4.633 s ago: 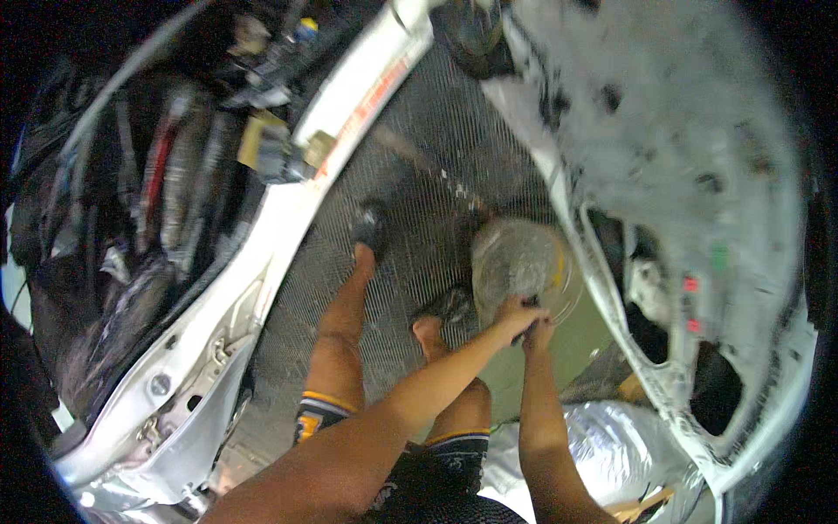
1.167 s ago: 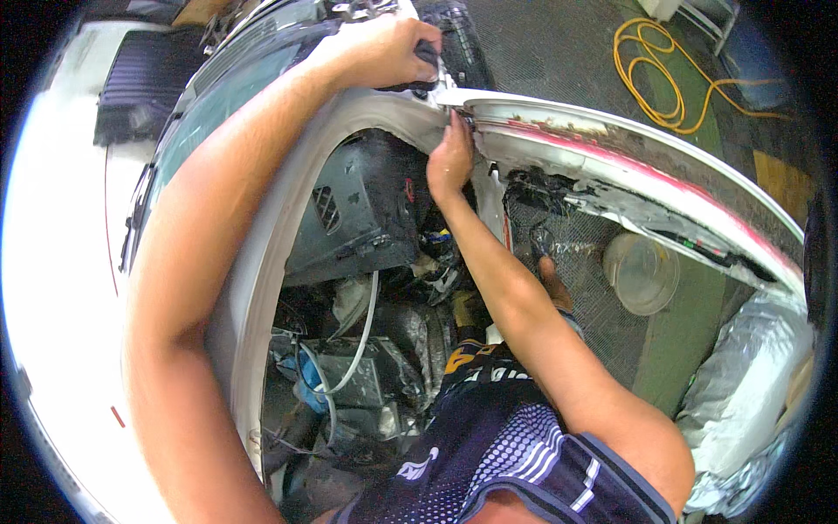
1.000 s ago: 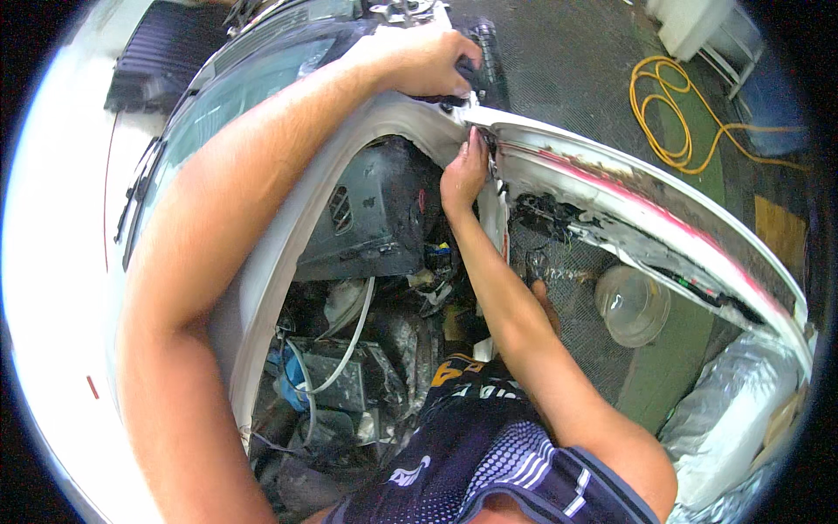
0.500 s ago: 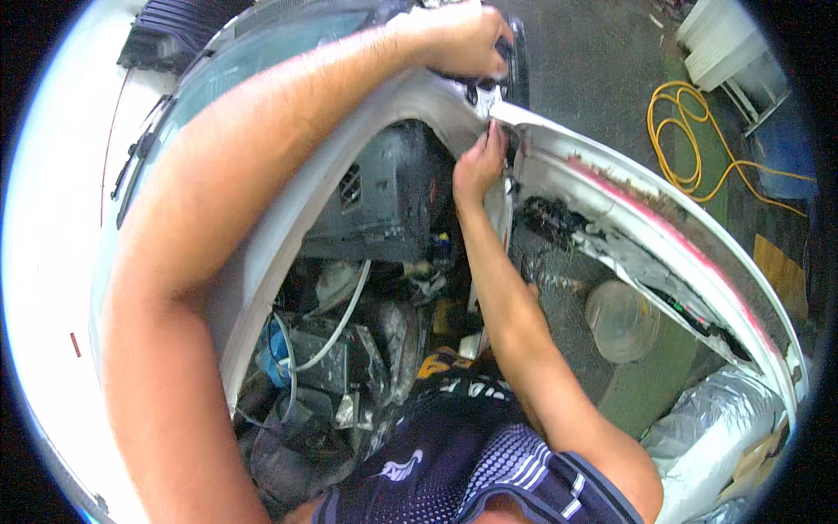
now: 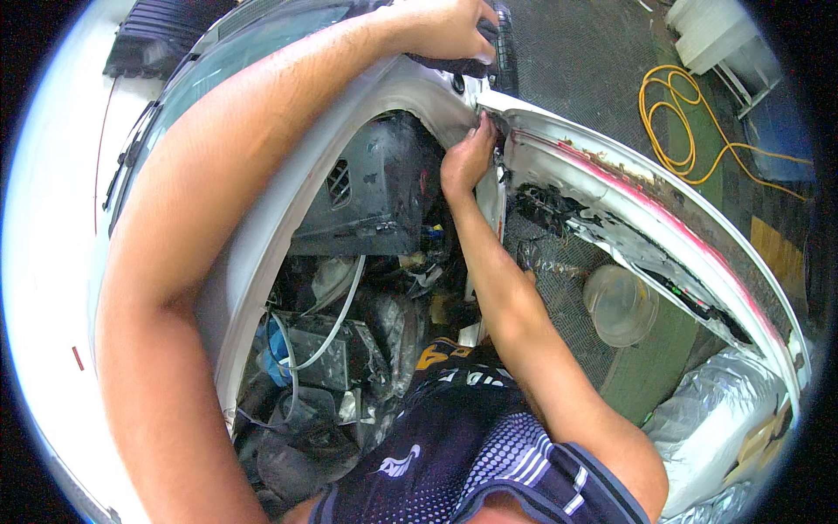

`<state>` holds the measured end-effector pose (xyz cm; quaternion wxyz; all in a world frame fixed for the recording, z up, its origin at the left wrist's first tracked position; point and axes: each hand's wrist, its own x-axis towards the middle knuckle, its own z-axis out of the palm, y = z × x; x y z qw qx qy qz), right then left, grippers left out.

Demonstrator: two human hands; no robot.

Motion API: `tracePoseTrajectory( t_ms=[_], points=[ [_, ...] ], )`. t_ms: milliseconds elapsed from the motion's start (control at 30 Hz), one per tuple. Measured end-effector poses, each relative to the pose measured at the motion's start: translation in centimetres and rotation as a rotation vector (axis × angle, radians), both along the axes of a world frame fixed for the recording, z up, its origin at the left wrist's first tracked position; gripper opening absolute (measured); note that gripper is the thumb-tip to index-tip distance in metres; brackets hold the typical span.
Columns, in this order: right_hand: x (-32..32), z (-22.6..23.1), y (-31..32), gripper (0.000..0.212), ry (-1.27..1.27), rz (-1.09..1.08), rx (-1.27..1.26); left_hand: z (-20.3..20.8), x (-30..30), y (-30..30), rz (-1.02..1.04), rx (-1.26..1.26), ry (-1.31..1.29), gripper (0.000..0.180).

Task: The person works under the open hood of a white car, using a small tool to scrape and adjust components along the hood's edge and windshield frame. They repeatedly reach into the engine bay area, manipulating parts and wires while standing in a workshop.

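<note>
My left hand (image 5: 449, 35) is at the top, beyond the windshield of a white car, with its arm crossing over the glass. Its fingers are closed on a black block-like pad (image 5: 449, 65), partly hidden by the hand, against the bodywork near the front of the door opening. My right hand (image 5: 469, 157) rests at the hinge end of the open white door (image 5: 646, 188), its fingers stretched upward along the pillar edge. Below it, the stripped car interior shows a dark dash panel (image 5: 371, 188) and a pale hose (image 5: 345, 319).
A clear round tub (image 5: 620, 306) stands on the floor beyond the door frame. A yellow hose (image 5: 690, 162) lies coiled at upper right, near a white cabinet (image 5: 720, 39). Silver wrapped material (image 5: 716, 419) is at lower right. A dark ribbed panel (image 5: 161, 35) lies at upper left.
The whole view has shifted slightly. My left hand has tilted, and more of the black pad shows beneath it. My right hand stays by the door hinge, with its fingers slightly more spread.
</note>
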<state>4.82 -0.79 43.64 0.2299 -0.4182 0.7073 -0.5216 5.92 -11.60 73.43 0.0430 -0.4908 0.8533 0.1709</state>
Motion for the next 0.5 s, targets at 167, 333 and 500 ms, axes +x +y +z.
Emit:
tracePoseTrajectory(
  t_ms=[167,333,500],
  points=[
    [-0.2,-0.6,-0.8,0.041,0.067,-0.025,-0.067,0.7,-0.2,-0.1,-0.05,0.117,0.06,0.037],
    [-0.4,1.3,-0.1,0.035,-0.038,-0.001,0.026,-0.4,0.0,-0.6,-0.046,0.038,-0.013,0.034],
    [-0.5,2.7,-0.3,0.036,-0.105,-0.014,-0.019,0.3,-0.4,0.1,0.044,0.138,0.025,0.031]
  ],
)
